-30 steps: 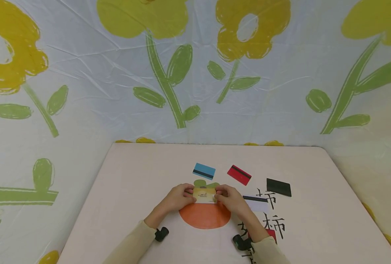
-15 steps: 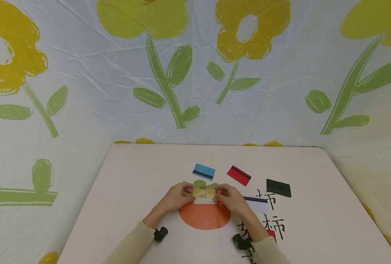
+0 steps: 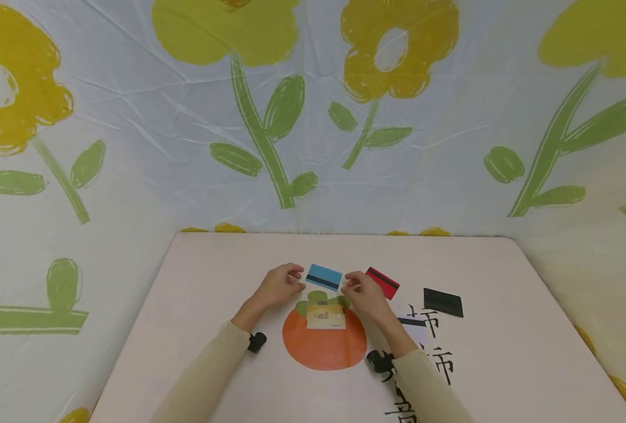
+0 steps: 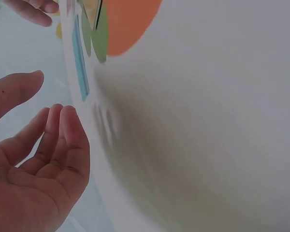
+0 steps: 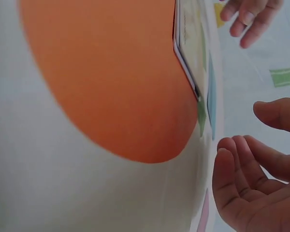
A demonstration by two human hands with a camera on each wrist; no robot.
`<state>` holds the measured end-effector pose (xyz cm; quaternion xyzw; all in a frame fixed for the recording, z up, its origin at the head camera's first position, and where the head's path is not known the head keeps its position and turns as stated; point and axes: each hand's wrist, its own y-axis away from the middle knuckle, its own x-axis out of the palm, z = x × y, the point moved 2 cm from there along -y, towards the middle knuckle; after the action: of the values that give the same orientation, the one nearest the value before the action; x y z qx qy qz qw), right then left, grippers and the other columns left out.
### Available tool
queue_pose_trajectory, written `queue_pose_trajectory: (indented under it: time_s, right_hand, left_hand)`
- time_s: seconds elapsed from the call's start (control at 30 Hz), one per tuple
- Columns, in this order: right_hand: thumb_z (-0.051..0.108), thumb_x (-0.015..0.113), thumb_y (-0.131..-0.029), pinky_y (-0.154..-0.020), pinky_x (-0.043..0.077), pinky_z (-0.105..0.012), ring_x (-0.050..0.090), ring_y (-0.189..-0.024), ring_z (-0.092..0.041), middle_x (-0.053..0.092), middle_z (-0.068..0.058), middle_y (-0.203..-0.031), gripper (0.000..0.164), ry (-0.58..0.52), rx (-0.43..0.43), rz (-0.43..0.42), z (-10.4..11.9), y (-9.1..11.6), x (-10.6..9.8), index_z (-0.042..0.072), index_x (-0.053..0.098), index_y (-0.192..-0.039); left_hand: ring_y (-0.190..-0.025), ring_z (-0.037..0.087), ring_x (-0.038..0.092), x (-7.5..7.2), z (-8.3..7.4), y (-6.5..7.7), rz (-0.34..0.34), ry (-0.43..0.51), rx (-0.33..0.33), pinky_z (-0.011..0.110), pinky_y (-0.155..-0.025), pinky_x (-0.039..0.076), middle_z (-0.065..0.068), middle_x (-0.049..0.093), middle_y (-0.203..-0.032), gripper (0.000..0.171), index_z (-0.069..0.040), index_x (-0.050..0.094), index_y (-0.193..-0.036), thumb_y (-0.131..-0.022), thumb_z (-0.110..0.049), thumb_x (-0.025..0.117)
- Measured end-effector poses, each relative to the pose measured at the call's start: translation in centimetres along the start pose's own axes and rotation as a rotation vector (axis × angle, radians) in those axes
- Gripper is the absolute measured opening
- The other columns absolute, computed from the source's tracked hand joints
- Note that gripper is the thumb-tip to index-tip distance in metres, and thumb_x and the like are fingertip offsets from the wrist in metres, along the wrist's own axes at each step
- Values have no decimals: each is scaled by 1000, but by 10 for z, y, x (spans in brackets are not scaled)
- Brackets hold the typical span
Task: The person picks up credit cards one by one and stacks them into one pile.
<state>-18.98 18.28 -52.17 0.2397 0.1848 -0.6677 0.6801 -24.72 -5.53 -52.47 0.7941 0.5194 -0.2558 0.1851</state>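
Taking the yellow-topped pile as the clock's centre, the two cream sleeves come up from seven and five o'clock. A black wrist camera sits at eight o'clock, under the left wrist, and another between four and five, under the right. The orange fruit print spreads round the centre, and on it lies the yellow-topped pile of cards, flat, its layered edges showing in the right wrist view. The white card is at three o'clock, partly behind the right forearm, with the black card farther out, just short of three.

The left hand is at ten o'clock, thumb spread from bent fingers, nothing between them. The right hand, at two, is likewise parted and bare. Between their fingertips, apart from both, the blue card lies flat at twelve. The red card is at two, overlapped by the right hand; whether they touch I can't make out.

The likely trouble is the blue card's thin edge: fingertips closing unevenly could skate over it or push it askew. A low right hand could shove the red card, and a dropped wrist could skew the pile.
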Motion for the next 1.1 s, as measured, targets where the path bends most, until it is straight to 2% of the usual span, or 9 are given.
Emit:
queue_pose_trajectory:
  time_s: [0.17, 0.33, 0.5, 0.7, 1.1]
  right_hand:
    - [13, 66, -95, -83, 55, -43, 61, -102, -30, 60, -13, -112, 39, 8, -31, -8, 2, -14, 4, -2, 58, -131]
    - [9, 68, -93, -87, 53, -45, 60, -103, -32, 60, -17, -113, 40, 31, -40, -6, 1, -24, 9, -5, 57, -129]
    - [11, 73, -89, -85, 54, -44, 58, -99, -31, 58, -19, -112, 44, 81, 5, 7, 2, -30, 12, -6, 57, -126]
    - [14, 77, -86, -83, 52, -44, 54, -95, -30, 56, -19, -110, 48, 137, 9, -2, 4, -33, 15, -7, 57, -125]
    - [14, 78, -83, -82, 52, -43, 54, -94, -28, 53, -16, -107, 48, 149, 3, -17, 1, -33, 18, -5, 58, -123]
  left_hand:
    - [-97, 21, 63, -1, 1, -18, 10, -28, 4, 37, -86, 53, 6, 65, -107, 41, -1, 63, -126, -89, -14, 75]
    - [-98, 22, 59, 1, -2, -31, 58, -96, 5, 38, -88, 51, 8, 64, -110, 42, -4, 62, -128, -89, -12, 76]
    - [-95, 20, 53, 3, -1, -40, 118, -179, -17, 34, -87, 48, 7, 59, -110, 45, -8, 61, -131, -89, -14, 76]
    - [-95, 21, 50, 5, 2, -44, 143, -232, -27, 36, -85, 46, 7, 54, -107, 46, -10, 61, -132, -88, -13, 76]
    - [-100, 22, 50, 7, 2, -45, 154, -231, -68, 39, -92, 46, 7, 52, -112, 48, -13, 59, -135, -90, -15, 74]
